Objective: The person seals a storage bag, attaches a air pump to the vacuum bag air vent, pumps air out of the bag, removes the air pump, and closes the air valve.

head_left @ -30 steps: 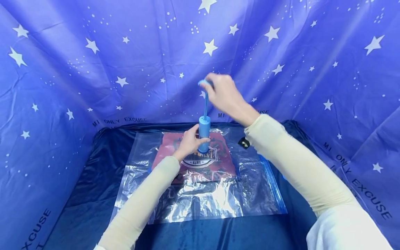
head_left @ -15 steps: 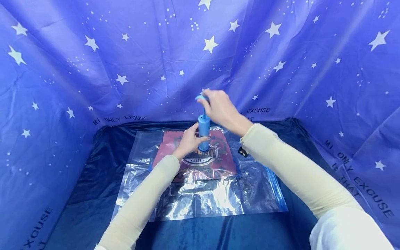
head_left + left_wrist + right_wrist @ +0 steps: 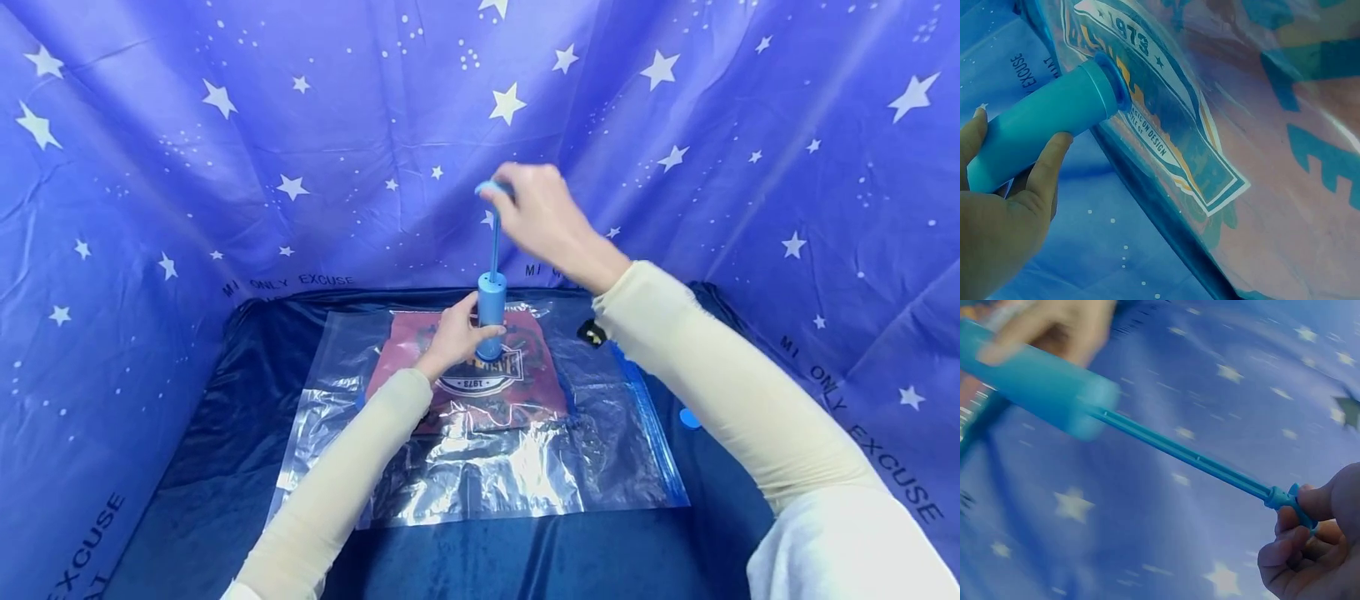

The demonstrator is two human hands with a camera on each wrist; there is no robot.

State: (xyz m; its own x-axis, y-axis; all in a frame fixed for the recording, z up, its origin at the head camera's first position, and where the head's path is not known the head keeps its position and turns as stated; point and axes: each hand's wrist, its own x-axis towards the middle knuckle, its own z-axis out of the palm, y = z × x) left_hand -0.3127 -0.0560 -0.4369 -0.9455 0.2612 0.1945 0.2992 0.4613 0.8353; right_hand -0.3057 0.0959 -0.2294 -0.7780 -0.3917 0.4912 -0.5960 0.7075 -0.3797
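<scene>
A blue hand pump [image 3: 491,302] stands upright on a clear plastic storage bag [image 3: 480,492] lying flat. Inside the bag is a folded reddish garment [image 3: 405,342] with a printed "1973" badge. My left hand [image 3: 453,337] grips the pump's barrel low down, thumb across its front; in the left wrist view the barrel's flanged base [image 3: 1113,81] meets the bag over the badge. High above, my right hand [image 3: 543,212] holds the pump's T-handle [image 3: 1291,503], fingers curled round it. The thin rod [image 3: 1191,459] between barrel and handle is drawn far out.
A blue zip strip [image 3: 652,425] edges the bag on the right. Near my right sleeve lies a small black object [image 3: 591,333], and a round blue cap [image 3: 690,418] sits on the dark blue cloth [image 3: 480,567]. Starry curtains [image 3: 337,125] enclose the back and sides.
My right hand pushed the pump handle down, then drew it up again, so more rod shows now than half a second ago. My left hand stays on the barrel.
</scene>
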